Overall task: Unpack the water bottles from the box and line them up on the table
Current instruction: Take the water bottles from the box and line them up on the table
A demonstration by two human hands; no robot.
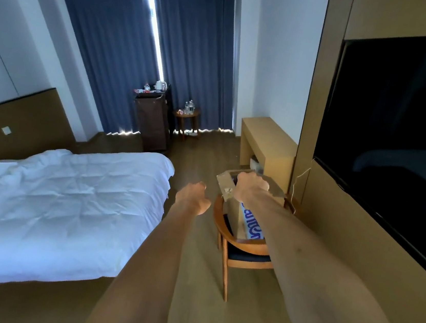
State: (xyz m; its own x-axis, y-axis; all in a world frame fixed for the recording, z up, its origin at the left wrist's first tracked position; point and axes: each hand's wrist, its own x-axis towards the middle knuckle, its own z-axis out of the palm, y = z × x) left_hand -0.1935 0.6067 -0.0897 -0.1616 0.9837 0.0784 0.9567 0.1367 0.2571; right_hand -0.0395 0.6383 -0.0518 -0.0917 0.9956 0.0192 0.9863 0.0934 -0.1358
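A cardboard box (pixel 236 214) with a blue-and-white label stands on the seat of a wooden chair (pixel 227 254) near the right wall, its top flaps open. My right hand (pixel 251 186) is over the box's opening with the fingers bent down and hidden, so I cannot tell whether it holds anything. My left hand (pixel 193 196) hovers in the air just left of the box, fingers loosely curled, holding nothing. The inside of the box is hidden. A light wooden desk (pixel 269 141) stands right behind the chair against the wall.
A bed (pixel 62 196) with white bedding fills the left. A small round table (pixel 186 116) with a few bottles and a dark cabinet (pixel 152 124) stand by the blue curtains. A large dark television (pixel 397 135) hangs on the right wall. Wooden floor runs between bed and chair.
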